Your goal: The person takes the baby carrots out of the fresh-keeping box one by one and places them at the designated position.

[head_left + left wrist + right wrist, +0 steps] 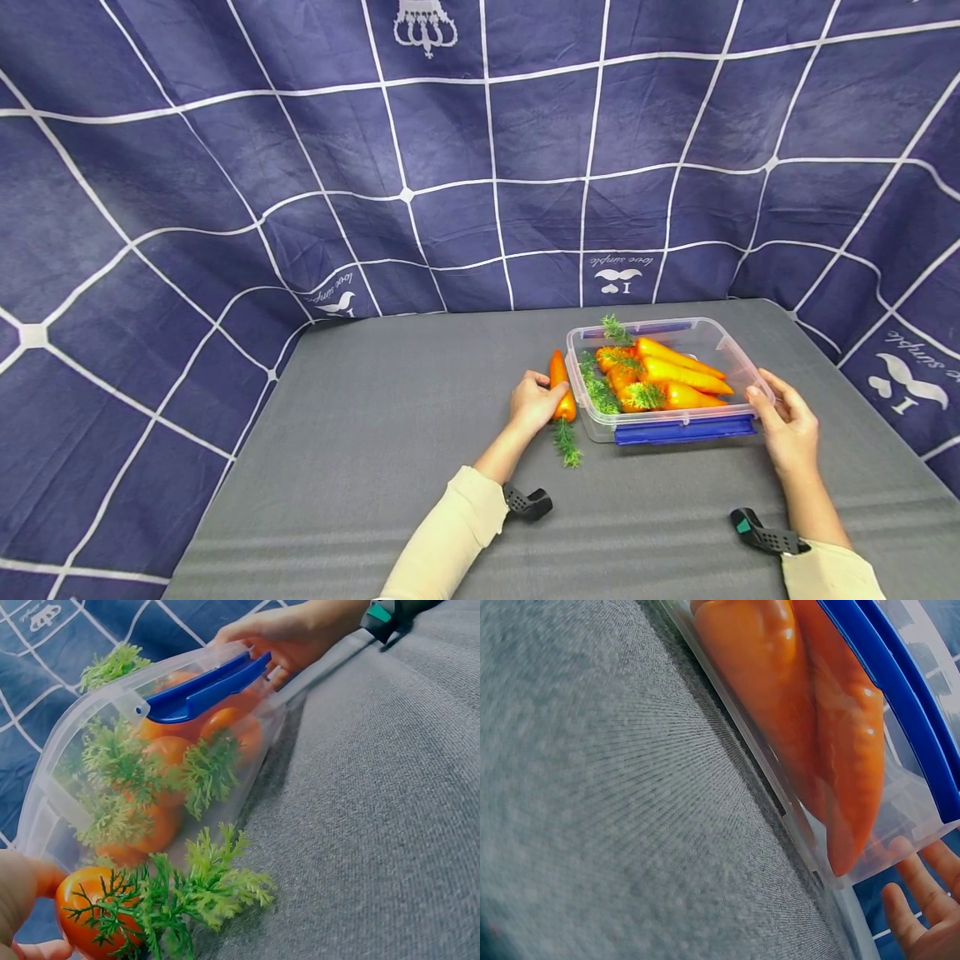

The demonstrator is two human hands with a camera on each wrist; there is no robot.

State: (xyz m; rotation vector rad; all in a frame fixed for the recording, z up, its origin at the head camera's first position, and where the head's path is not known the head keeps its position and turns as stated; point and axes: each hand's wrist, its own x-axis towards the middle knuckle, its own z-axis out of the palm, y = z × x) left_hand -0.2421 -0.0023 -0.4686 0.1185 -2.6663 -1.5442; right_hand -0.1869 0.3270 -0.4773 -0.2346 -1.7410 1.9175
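Note:
My left hand [536,404] holds an orange carrot [557,367] with a green leafy top, thumb across its thick end. The carrot lies along the left side of a clear plastic food container [716,333], its leaves pointing toward me. Inside the container are several more carrots [686,372], tips to the right, with leafy tops [600,393] bunched at the left. One sprig pokes above the back rim. My right hand [791,429] grips the container's right end near the front corner, thumb at the rim. Fingertips [904,847] show against its outer wall in the right wrist view.
A blue clip [686,429] hangs folded down on the container's front side. Grey cloth covers the table [375,467]. Behind and at both sides hangs a dark blue curtain [450,225] with white lines. Each wrist wears a black camera strap [768,533].

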